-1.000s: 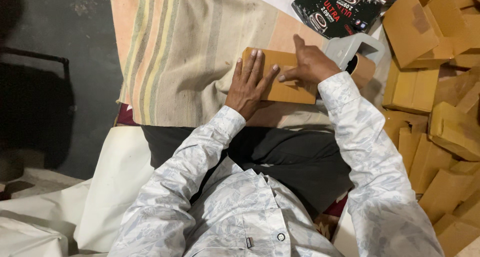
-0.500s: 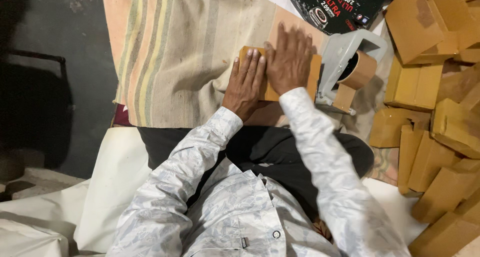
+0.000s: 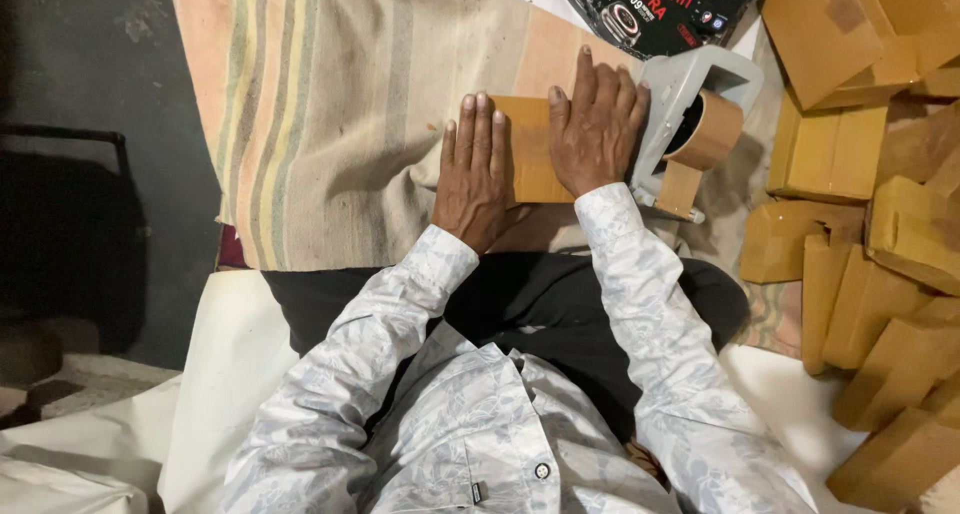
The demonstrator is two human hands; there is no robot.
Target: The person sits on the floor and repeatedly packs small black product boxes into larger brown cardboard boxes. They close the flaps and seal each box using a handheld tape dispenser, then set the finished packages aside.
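A small flat brown cardboard box (image 3: 530, 149) lies on a striped cloth (image 3: 350, 104) in front of me. My left hand (image 3: 473, 174) rests flat on its left edge, fingers together and pointing away. My right hand (image 3: 597, 126) presses palm-down on the box's right part, fingers spread a little. Both hands cover much of the box. Right beside my right hand stands a grey tape dispenser (image 3: 690, 124) with a roll of brown tape (image 3: 708, 132).
A heap of small brown cardboard boxes (image 3: 880, 224) fills the right side. A black printed carton (image 3: 660, 9) lies at the top. Dark floor (image 3: 90, 124) is at the left, white sheeting (image 3: 210, 374) under me.
My right hand has moved from gripping the box's far right corner to lying flat on top of it. The left hand has slid to the box's left edge. The camera view shifted.
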